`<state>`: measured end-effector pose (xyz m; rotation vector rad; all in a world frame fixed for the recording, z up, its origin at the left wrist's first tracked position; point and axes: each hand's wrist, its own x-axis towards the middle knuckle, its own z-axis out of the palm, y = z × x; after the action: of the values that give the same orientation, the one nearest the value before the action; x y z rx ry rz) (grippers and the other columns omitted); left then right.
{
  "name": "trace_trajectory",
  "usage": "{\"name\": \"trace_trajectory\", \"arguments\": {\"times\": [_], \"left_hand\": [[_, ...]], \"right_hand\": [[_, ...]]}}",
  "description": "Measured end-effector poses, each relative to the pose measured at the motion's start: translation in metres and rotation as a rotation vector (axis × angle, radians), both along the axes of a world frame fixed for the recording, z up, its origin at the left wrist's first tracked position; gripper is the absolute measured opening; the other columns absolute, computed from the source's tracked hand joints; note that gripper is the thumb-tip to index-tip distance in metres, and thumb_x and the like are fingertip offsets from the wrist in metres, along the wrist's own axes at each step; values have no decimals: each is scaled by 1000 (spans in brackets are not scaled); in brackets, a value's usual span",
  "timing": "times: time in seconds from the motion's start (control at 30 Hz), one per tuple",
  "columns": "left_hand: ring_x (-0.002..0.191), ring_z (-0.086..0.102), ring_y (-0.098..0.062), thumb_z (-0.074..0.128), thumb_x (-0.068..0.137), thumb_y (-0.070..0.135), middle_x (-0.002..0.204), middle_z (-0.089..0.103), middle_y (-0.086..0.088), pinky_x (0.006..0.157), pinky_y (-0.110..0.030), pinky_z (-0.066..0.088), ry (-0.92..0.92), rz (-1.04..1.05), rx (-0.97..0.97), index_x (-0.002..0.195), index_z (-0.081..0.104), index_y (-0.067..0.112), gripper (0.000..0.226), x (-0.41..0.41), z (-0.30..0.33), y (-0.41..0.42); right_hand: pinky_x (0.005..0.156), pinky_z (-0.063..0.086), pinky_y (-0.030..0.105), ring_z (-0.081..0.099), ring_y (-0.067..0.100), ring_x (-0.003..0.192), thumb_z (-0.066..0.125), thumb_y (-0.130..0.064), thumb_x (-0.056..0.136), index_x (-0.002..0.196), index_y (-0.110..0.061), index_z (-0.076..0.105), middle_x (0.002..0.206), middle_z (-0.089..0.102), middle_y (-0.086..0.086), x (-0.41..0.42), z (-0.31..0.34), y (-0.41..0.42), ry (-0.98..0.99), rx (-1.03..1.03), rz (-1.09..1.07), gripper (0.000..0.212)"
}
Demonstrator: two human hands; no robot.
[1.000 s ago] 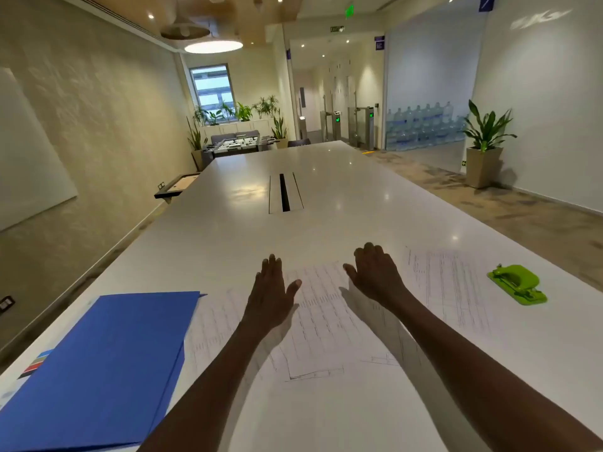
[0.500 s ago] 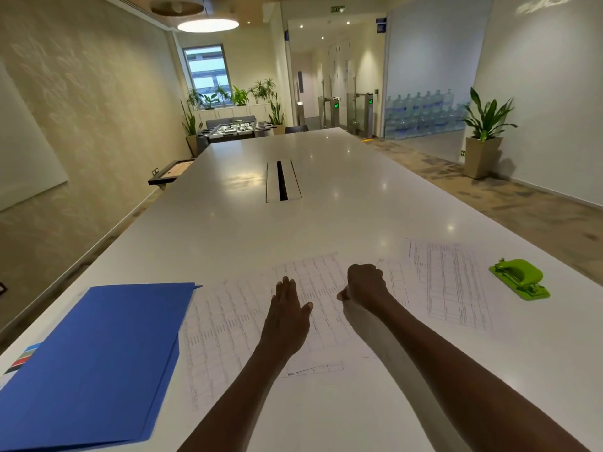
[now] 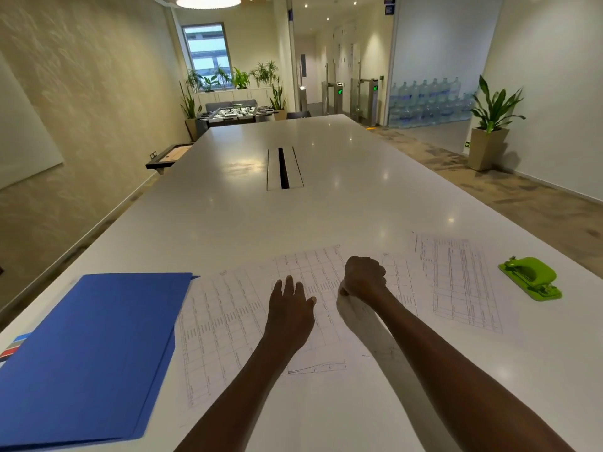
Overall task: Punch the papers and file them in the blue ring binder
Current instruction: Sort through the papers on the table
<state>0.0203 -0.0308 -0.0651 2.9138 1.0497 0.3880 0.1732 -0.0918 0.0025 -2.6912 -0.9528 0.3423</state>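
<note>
Several printed sheets lie spread on the white table (image 3: 326, 216): one at the left (image 3: 222, 327), one in the middle (image 3: 313, 272), one at the right (image 3: 463, 282). My left hand (image 3: 290, 308) rests flat, fingers together, on the middle sheet. My right hand (image 3: 363, 277) is closed in a fist on the edge of a sheet (image 3: 359, 321), which curls up off the table under my forearm. The closed blue ring binder (image 3: 91, 353) lies at the near left. The green hole punch (image 3: 530, 278) sits at the right, beyond the papers.
A cable slot (image 3: 283, 168) runs along the table's middle, farther out. The table's left edge passes just behind the binder. A potted plant (image 3: 487, 145) stands on the floor at the right. The punch lies close to the table's right edge.
My right hand went from flat and open to a fist and drew back, lifting a sheet's edge. My left hand slid nearer and slightly right. The view tilted down.
</note>
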Motion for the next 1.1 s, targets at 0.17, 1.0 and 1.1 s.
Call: {"name": "trace_trajectory", "arguments": {"times": [0.17,1.0,1.1], "left_hand": [[150,5,-34,24,101,53,162,11,-16,122,-44,6,-3,136,-173,153,22,7,70,6,4,-8],[150,-1,-37,13,93,68,164,5,-9,119,-56,2,19,114,-181,154,16,11,84,10,-2,-20],[150,-2,-36,18,95,66,164,5,-10,119,-54,1,4,115,-202,154,16,10,81,10,2,-21]], "right_hand": [[70,49,31,63,30,92,74,-17,75,69,-12,53,93,68,9,-2,1,-1,-14,33,18,22],[66,48,31,60,24,82,78,-31,73,93,-5,52,83,56,5,3,10,-13,332,436,-42,42],[62,50,29,64,25,74,77,-21,70,91,-1,65,87,68,10,10,11,-18,238,467,-11,30]]}}
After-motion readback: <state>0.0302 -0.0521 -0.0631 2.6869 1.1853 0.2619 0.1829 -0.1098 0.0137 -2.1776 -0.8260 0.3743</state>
